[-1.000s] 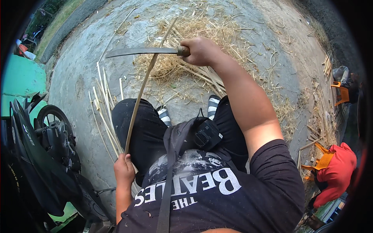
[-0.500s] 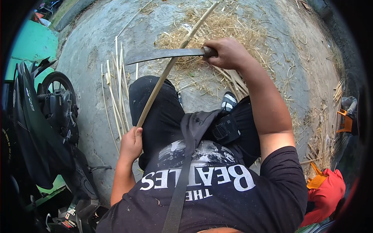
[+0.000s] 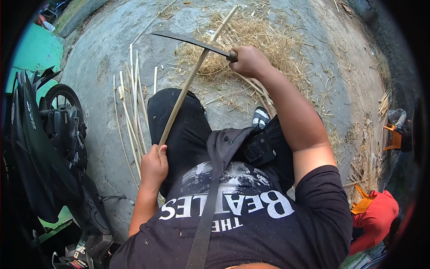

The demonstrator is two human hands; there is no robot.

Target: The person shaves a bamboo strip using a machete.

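Observation:
My left hand is closed on the near end of a long pale bamboo strip, which slants up and away past my left knee. My right hand grips the dark handle of a machete with a long, slightly curved blade. The blade crosses the strip toward its far end and points left, its flat turned partly away from me. At that crossing the blade appears to touch the strip. Beneath the far part of the strip lies a heap of thin straw-coloured shavings on the concrete.
Several split bamboo strips lie on the ground left of my knee. A black motorcycle stands at the left. More strips lie near my sandalled foot. At the right, a person in red sits on an orange chair.
The machete has moved up along the bamboo strip, away from me, and its blade has tilted with the tip higher. My left hand still holds the near end.

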